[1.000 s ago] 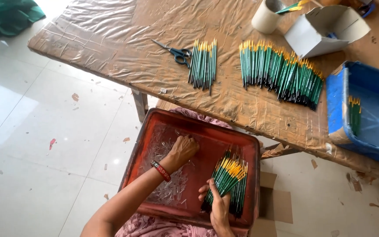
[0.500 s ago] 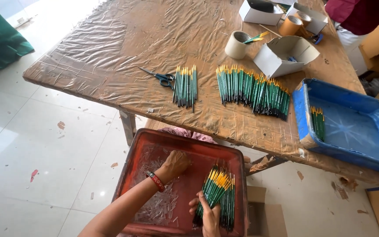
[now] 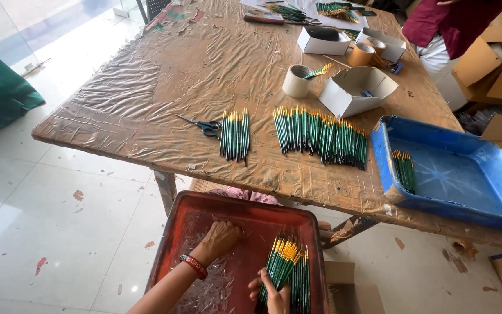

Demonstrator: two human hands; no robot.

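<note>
Inside the red tray [image 3: 175, 232], we see the right hand [image 3: 271, 291] wrapped around a bundle of green brushes [image 3: 286, 264] standing upright at its right end, while the left hand [image 3: 221, 238] rests curled, empty, on clear scraps [image 3: 204, 291] just left.

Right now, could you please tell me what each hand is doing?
Left hand: palm down in the red tray, holding nothing visible.
Right hand: closed around a brush bundle.

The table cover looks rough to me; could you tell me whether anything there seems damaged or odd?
Yes. The plastic cover is wrinkled all over and torn along the far edge. Scraps litter the floor. The brushes and scissors lie tidy.
</note>
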